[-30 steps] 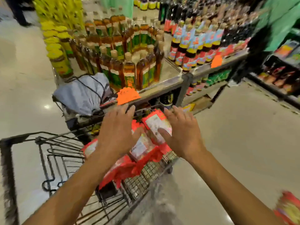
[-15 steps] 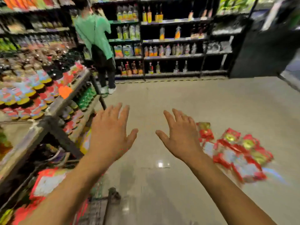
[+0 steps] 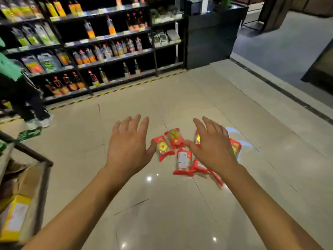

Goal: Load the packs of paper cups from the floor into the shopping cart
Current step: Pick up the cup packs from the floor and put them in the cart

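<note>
1. The left hand [image 3: 128,147] and right hand [image 3: 212,147] reach forward, palms down, above the tiled floor [image 3: 162,213]. The fingers of both are straight and spread, holding nothing. This looks like readiness to gather several packs in one scoop.
2. The packs of paper cups [image 3: 183,159], red and crinkly, lie flat in a loose cluster on the floor at mixed angles, probably just as they were dumped.
3. The cluster shows in the gap between the two hands and runs behind the right hand, which hides part of it. The left thumb [image 3: 151,149] overlaps the nearest pack's edge, but contact cannot be told; I judge the hands well above.
4. The shopping cart is not in view. Bottle shelves [image 3: 108,42] stand beyond.
</note>
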### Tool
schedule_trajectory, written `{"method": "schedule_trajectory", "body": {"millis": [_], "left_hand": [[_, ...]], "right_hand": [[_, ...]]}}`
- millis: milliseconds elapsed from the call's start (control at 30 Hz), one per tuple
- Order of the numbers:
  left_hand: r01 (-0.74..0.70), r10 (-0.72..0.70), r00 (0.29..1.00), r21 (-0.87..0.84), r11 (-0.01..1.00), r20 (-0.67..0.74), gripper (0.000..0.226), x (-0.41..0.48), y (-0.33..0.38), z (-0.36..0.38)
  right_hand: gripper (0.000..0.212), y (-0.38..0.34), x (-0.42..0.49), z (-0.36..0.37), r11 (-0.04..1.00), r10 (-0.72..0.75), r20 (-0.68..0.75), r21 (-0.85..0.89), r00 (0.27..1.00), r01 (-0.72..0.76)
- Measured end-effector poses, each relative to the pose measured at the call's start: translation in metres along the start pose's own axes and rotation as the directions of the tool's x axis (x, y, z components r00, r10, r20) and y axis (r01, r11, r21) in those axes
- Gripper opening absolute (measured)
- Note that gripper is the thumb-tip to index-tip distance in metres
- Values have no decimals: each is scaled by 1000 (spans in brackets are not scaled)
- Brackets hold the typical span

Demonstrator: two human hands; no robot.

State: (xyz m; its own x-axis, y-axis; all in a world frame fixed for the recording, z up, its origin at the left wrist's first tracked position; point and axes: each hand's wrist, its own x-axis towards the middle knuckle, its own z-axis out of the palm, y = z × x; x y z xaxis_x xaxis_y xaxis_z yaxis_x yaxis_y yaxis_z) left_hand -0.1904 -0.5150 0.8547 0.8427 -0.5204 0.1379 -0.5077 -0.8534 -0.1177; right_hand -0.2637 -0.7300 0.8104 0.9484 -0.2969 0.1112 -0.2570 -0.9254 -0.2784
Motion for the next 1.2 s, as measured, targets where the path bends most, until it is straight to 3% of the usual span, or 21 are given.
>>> {"method": "schedule_trajectory", "body": {"millis": [300,500,733,933,1033,1100,1200], "left_hand": [[-34,40,996,-74,997,74,77,144,-61,110],[-20,50,984,-175,984,168,76,280,-120,222],[-5,85,931,-221,975,355,77,407,-140,411],[91,19,915,-252,964,403,77,468,-112,645],[155,-17,858,-227,961,514,79,479,-93,780],[298,-104,793,-234,926,600,83,481,-83,869],[663,-240,598,-304,684,765,87,475,-72,981]], "right_hand": [[70,2,162,81,999,10,119,-46,993,-5],[65,-4,299,178,989,109,195,-118,975,-87],[63,45,433,357,978,159,366,-185,917,-96],[62,135,515,589,976,157,468,-208,870,-64],[63,187,538,717,972,193,532,-221,824,-86],[68,220,544,796,962,263,553,-211,791,-172],[79,270,556,891,894,413,556,-95,722,-438]]}}
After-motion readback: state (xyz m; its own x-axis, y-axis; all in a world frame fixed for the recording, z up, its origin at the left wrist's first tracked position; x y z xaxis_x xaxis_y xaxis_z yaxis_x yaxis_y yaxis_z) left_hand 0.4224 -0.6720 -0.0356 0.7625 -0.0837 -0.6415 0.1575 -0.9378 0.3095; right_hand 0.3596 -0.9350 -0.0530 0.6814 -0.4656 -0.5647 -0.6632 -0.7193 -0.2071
